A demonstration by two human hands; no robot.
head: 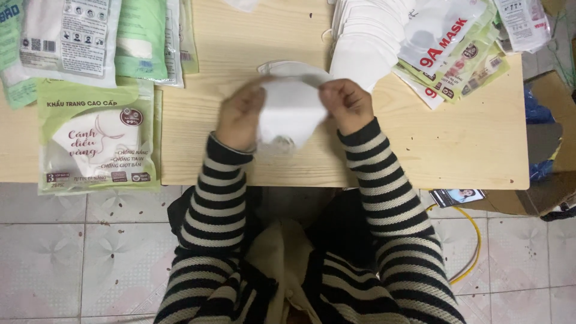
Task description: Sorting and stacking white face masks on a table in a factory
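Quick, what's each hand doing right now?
Left hand: closed on the folded white fabric face mask.
Right hand: closed on the same mask.

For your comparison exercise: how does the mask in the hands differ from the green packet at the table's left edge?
The mask is plain white and unwrapped; the green packet is sealed and printed. The mask is gripped by both hands, left hand and right hand; the packet lies flat, untouched. Both are over the wooden table.

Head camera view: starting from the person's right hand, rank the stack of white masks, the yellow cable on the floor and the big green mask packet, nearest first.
From the right hand:
1. Stack of white masks, just beyond it on the table.
2. Yellow cable, on the floor tiles to the right of the person.
3. Big green mask packet, at the table's left edge.
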